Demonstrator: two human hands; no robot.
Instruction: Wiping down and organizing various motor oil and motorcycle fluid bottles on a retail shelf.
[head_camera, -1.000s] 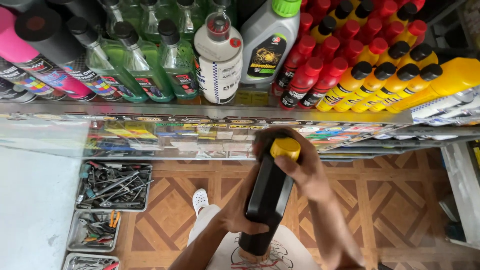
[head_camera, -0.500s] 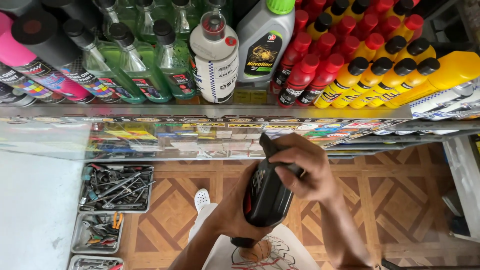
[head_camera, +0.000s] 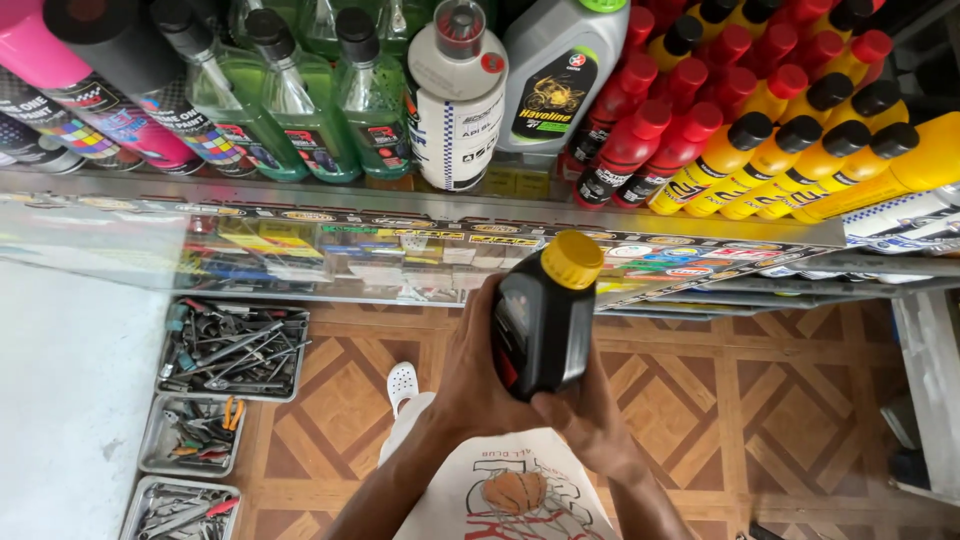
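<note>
Both hands (head_camera: 480, 385) cradle bottle (head_camera: 540, 320) (upright).

Bright, even daylight, no hard shadows. Soft glare on the glass shelf edge (head_camera: 420, 205) w/ reflections washing out the stickers below. White wall (head_camera: 60, 400) at left nearly blown out. Wide-angle distortion: bottles at top corners lean outward, shelf line bows. Black bottle (head_camera: 540, 320) sharp, slight sheen on its side; floor (head_camera: 780, 400) and tool trays (head_camera: 235, 350) in focus too. No motion blur.
</note>
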